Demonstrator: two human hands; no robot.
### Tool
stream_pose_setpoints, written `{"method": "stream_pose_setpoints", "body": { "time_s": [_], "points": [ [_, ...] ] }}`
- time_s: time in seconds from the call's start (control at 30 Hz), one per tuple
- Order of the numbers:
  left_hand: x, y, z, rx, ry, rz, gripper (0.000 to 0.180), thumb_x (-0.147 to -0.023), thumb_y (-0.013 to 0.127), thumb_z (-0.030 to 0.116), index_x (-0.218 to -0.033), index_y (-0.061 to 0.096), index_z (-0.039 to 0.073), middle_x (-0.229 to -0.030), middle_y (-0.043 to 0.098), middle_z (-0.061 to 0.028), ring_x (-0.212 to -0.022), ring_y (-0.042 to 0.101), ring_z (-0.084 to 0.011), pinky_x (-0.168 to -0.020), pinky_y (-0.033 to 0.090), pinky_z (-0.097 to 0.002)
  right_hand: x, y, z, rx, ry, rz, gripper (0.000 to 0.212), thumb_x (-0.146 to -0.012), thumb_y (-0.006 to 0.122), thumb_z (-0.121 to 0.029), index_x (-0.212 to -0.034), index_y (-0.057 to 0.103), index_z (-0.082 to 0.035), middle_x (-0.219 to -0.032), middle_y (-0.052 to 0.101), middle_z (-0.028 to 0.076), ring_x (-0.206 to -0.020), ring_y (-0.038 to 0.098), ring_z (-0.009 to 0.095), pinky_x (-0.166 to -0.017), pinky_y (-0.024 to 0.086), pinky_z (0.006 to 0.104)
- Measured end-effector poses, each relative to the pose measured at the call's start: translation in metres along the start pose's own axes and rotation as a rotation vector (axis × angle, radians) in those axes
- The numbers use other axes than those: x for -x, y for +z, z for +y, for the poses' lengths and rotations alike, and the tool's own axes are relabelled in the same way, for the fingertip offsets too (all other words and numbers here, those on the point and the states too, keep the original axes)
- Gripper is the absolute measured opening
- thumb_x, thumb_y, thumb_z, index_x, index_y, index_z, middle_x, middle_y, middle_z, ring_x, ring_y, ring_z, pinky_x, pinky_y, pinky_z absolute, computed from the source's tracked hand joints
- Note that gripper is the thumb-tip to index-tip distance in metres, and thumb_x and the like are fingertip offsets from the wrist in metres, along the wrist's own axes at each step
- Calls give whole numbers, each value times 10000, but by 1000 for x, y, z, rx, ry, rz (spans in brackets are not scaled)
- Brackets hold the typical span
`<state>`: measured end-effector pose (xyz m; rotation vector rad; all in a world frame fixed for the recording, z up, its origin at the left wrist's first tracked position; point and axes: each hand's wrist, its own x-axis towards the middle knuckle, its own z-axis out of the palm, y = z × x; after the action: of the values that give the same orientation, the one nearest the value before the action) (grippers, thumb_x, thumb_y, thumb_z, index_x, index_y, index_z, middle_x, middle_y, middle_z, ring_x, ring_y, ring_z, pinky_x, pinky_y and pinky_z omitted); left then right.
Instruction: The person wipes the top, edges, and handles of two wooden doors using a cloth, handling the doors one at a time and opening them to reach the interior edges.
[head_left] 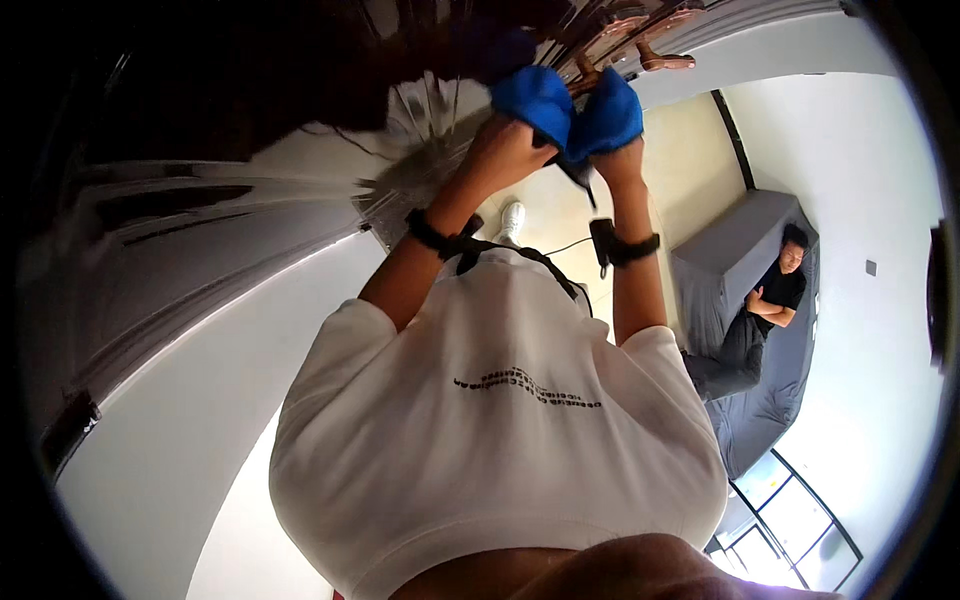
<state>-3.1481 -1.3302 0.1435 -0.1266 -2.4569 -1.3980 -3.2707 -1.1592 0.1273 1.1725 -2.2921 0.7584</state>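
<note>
Both of my arms reach up toward the top of the head view, a black band around each wrist. My left hand (512, 150) is closed on a blue cloth (535, 98), which bulges out beyond the knuckles. Close beside it, my right hand (622, 163) grips blue cloth too. The two blue bunches touch in the middle, and I cannot tell whether they are one piece. Most of my fingers are hidden by the cloth. A dark strap-like piece (575, 173) hangs between the hands.
A dark glossy surface (180, 110) with reflections fills the upper left. Brown shapes (663, 60) lie just past the cloth, their kind unclear. At the right, a person (775, 290) sits with folded arms on a grey-covered sofa (735, 235). A thin cable (568, 246) runs near my waist.
</note>
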Motion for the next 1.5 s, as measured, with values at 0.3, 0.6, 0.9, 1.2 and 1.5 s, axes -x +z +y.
{"method": "stream_pose_setpoints", "body": {
  "time_s": [0.3, 0.6, 0.9, 1.2, 1.5],
  "points": [
    [-14, 22, -51, -281, -230, -176, 349, -716, 673, 48, -1038, 578, -47, -1080, 596, -287, -988, 590, -446, -853, 487, -504, 30, 44, -45, 588, 131, -200, 373, -780, 608, -264, -1093, 682, -75, -1160, 587, 144, -1181, 467, 379, -958, 358, 492],
    [24, 63, -42, 40, -89, -464, 382, -784, 536, 35, -1146, 544, -88, -1133, 588, -321, -1109, 530, -485, -964, 433, -463, 102, -3, -16, -47, -11, -86, 357, -702, 601, -80, -1058, 602, -47, -988, 601, 133, -884, 591, 348, -773, 448, 415],
    [44, 43, 65, -20, -220, -293, 301, -814, 540, 36, -1104, 550, -45, -1047, 579, -199, -1005, 543, -318, -915, 439, -411, 103, -61, -42, -235, -11, -23, 296, -724, 617, -59, -1006, 546, -3, -987, 572, 173, -1002, 573, 377, -844, 463, 464],
    [99, 48, 156, 15, 19, 448, 247, -834, 536, 0, -1074, 570, -43, -1097, 621, -213, -1013, 598, -360, -902, 457, -424, 123, -101, -96, -335, -49, 194, 320, -815, 670, -223, -1088, 629, -61, -1170, 597, 197, -1103, 537, 424, -931, 423, 524],
    [240, 36, 157, 88, 169, 665, 206, -799, 496, -51, -977, 597, -66, -990, 653, -179, -942, 625, -298, -902, 465, -365, 209, -142, -223, -626, 36, 170, 385, -727, 628, -2, -1109, 623, -46, -1241, 565, 188, -1211, 476, 406, -1072, 337, 444]
  ]
}}
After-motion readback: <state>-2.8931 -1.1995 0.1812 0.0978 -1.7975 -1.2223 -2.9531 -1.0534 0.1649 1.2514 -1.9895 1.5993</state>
